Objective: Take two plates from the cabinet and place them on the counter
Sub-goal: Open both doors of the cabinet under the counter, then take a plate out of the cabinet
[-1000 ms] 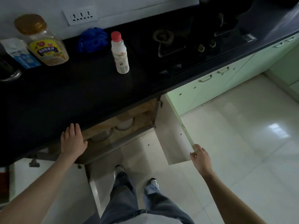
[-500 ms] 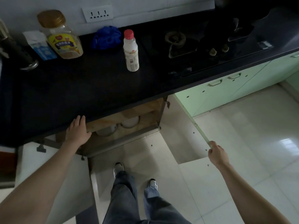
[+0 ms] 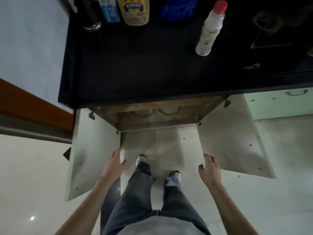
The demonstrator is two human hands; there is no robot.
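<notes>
Left hand (image 3: 115, 162) has been lowered from the counter (image 3: 152, 68) to lie straight-fingered against the left door (image 3: 94, 150), right hand (image 3: 210, 168) freed and loosely spread; cabinet (image 3: 152, 120) judged opened (plates (image 3: 144, 113) still shelved inside), so a low reach inward is called for next.

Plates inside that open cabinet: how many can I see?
2. The left plate and the right plate show only as pale rims, side by side on the cabinet shelf; the counter overhang may hide more.
</notes>
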